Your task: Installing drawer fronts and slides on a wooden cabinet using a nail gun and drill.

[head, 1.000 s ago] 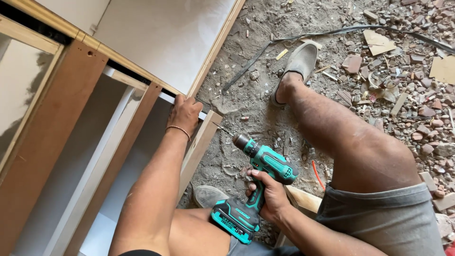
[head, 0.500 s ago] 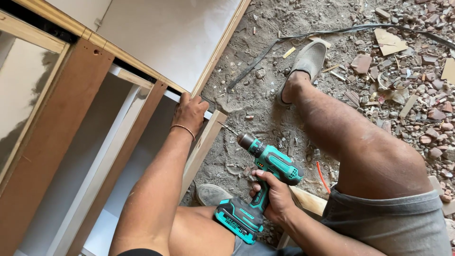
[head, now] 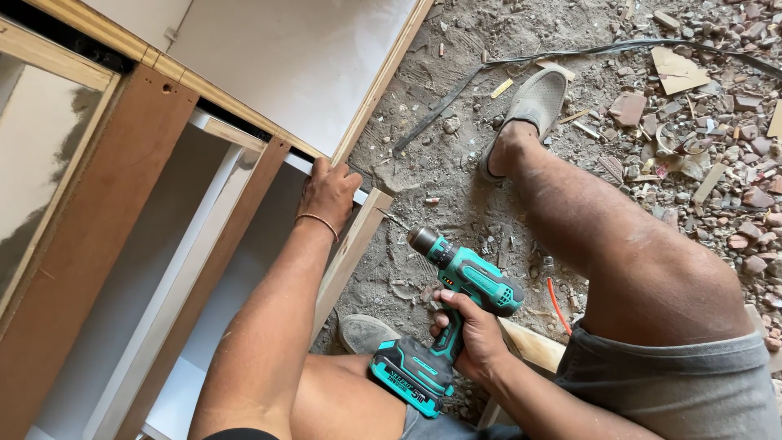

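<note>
Partly hidden, right hand (head: 476,338) grips drill (head: 444,318); left hand (head: 330,191) fingers clutch frame (head: 350,244).

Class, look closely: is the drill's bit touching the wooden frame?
No: the cordless drill in the right hand points toward the wooden frame with its bit tip apart from it.

- The floor (head: 456,163) is bare, dusty grey ground.
- Rubble (head: 709,138) of broken brick, stone chips and wood scraps lies thick at the right.
- A black cable (head: 521,61) runs across the dirt at the top.
- A short red wire (head: 558,303) lies in the dust.
- A white panel (head: 301,57) with a pale wood edge lies flat at the upper left.
- Daylight is bright and even.
</note>
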